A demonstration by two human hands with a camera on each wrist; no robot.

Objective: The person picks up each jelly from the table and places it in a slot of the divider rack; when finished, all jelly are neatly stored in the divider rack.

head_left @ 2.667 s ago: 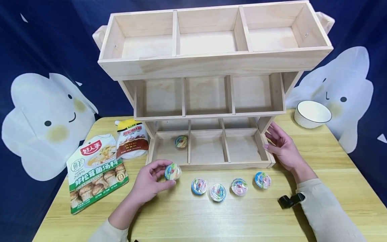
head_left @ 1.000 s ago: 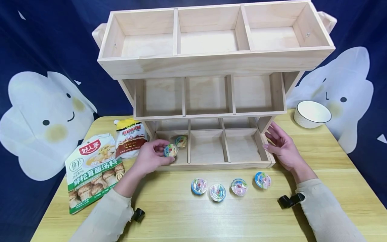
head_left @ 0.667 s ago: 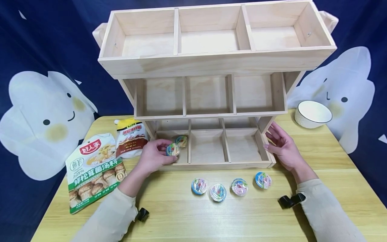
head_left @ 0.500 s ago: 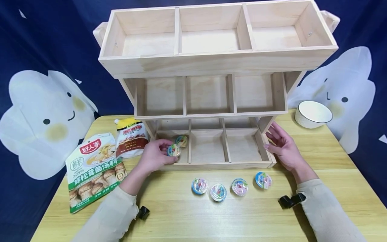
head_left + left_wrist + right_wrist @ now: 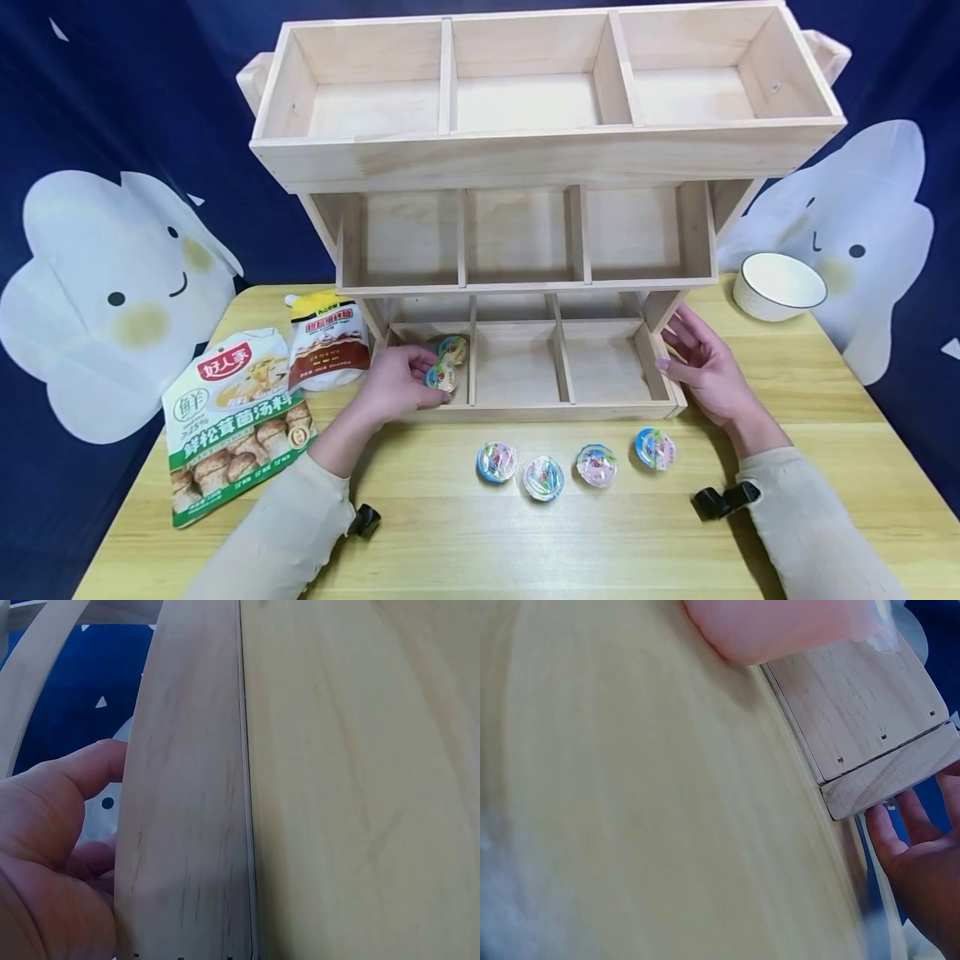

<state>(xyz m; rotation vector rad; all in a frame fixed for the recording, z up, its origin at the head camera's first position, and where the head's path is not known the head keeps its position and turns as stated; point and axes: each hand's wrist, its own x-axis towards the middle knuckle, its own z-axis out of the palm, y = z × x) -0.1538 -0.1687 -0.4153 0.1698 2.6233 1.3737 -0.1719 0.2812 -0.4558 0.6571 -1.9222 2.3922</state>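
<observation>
In the head view my left hand reaches into the lower-left compartment of a three-tier wooden rack. It pinches a small jelly cup by its side. A second jelly cup lies just behind it against the divider; whether the two touch I cannot tell. The left wrist view shows this hand behind the rack's front board, the cup hidden. My right hand rests against the rack's lower right side, fingers loosely extended. In the right wrist view its fingertips touch the wooden side piece.
On the table in front of the rack lie several jelly cups, among them a blue-rimmed cup and a pink one. A mushroom soup packet and a brown-and-yellow pouch lie left. A white bowl stands right.
My left hand has carried the jelly cup from above the table into the lower-left compartment, then slid it slightly right towards the other cup. The right hand has stayed at the rack's side.
</observation>
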